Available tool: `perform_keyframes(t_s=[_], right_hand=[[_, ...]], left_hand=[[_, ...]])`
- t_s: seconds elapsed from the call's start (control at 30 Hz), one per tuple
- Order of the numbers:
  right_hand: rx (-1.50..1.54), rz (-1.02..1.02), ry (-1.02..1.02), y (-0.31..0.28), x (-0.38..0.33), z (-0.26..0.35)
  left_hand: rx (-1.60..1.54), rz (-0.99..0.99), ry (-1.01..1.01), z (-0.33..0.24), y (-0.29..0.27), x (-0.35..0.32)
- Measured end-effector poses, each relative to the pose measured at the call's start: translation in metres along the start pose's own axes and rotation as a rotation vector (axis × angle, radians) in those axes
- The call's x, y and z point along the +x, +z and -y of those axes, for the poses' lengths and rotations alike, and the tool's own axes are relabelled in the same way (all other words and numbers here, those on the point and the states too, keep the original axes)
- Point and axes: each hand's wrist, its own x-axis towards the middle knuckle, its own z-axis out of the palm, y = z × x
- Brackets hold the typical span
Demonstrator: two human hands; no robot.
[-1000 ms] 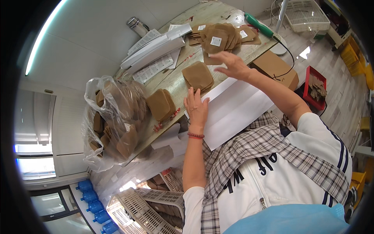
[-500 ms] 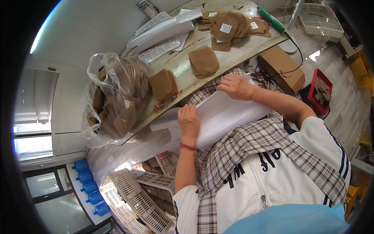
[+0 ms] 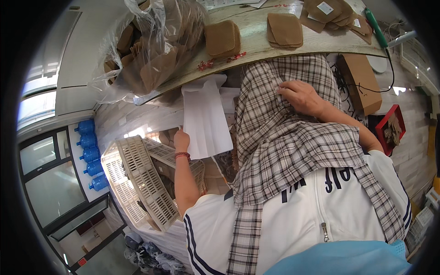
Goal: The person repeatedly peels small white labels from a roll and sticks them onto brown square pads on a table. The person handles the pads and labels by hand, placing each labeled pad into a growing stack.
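Observation:
A white paper sheet (image 3: 207,121) hangs to the left of my lap, creased lengthwise, its far end near the table edge. My left hand (image 3: 181,139), with a red bead bracelet at its wrist, is closed on the sheet's left edge. Above the plaid apron (image 3: 261,101) on my lap is my right hand (image 3: 303,97). Its fingers are bent with the tips close together; whether anything is between them is hidden. Brown rounded paper pieces (image 3: 222,39) lie stacked near the table edge, with a second brown stack (image 3: 284,30) to their right.
Ahead is the wooden table (image 3: 250,52). A clear plastic bag (image 3: 153,55) of brown pieces stands on its left. White plastic crates (image 3: 146,183) stand low at left. At right are a green-handled tool (image 3: 375,27) with a cord, a cardboard box (image 3: 362,82) and a red tray (image 3: 395,126).
The white sheet has gone from across my lap to the left side, carried by my left hand. My right hand has let go of it. The view has shifted.

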Motion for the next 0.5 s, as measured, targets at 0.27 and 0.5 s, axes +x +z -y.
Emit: perform_keyframes(t_s=[0.27,0.5], right_hand=[[-0.008,-0.001,0.351,-0.013,-0.044,-0.011],[-0.004,-0.030,0.374,-0.009,-0.041,-0.009]], left_hand=[[0.651,0.439,0.122,0.006,0.020,0.010],[0.199,0.103,0.025,-0.029,0.070,0.011]])
